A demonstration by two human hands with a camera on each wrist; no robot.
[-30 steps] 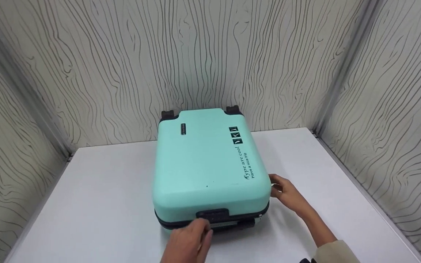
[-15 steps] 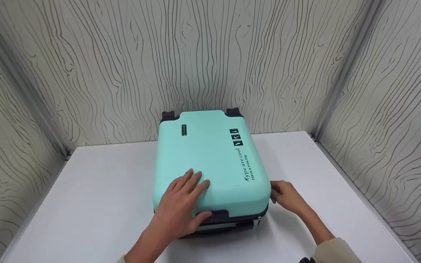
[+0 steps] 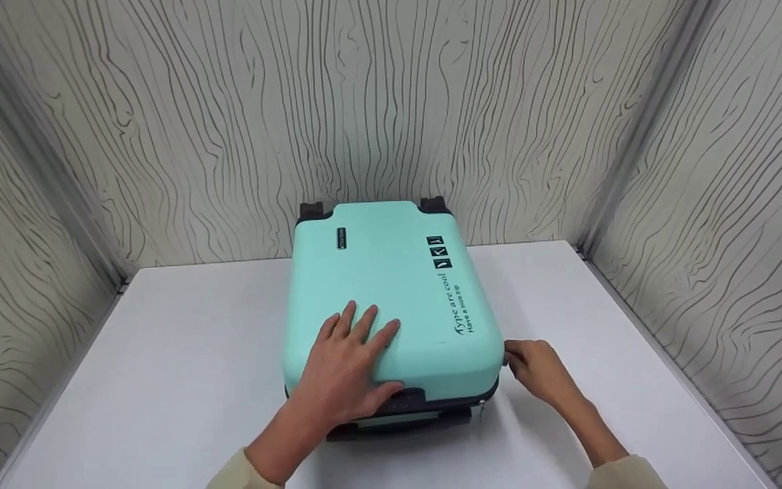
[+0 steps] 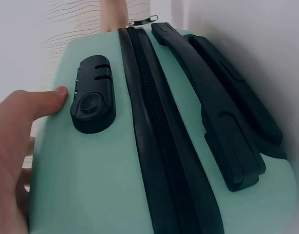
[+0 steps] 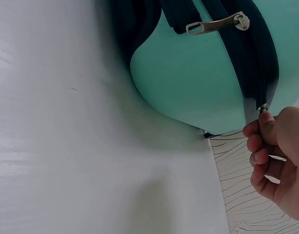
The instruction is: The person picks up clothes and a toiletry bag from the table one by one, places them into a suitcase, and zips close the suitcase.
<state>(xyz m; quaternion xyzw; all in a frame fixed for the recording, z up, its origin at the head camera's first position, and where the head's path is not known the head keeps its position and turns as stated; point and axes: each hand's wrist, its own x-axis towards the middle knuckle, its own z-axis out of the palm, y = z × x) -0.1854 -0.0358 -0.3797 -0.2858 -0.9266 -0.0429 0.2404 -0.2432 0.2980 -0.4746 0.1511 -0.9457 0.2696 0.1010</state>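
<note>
A mint-green hard-shell suitcase (image 3: pixel 391 272) lies flat on a white table, its wheels toward the back wall. On its top near the front edge rests my left hand (image 3: pixel 340 373), fingers spread and straight. The left thumb lies beside the black combination lock (image 4: pixel 93 95) in the left wrist view. At the suitcase's right side, my right hand (image 3: pixel 542 370) pinches a zipper pull (image 5: pixel 263 107) between thumb and fingers. A second metal zipper pull (image 5: pixel 215 25) hangs loose at the front corner. The black zipper (image 4: pixel 149 97) runs along the front side; the far side is hidden.
A black carry handle (image 4: pixel 208 92) sits on the suitcase's front side, below the zipper. The white table (image 3: pixel 180 367) extends to both sides. Wood-grain patterned panels (image 3: pixel 214 122) enclose the back and sides. Two black wheels (image 3: pixel 434 205) stand close to the back panel.
My left hand has moved from the front lock area up onto the suitcase's top and spread out. My right hand has closed its fingers in at the right side, shifting slightly nearer.
</note>
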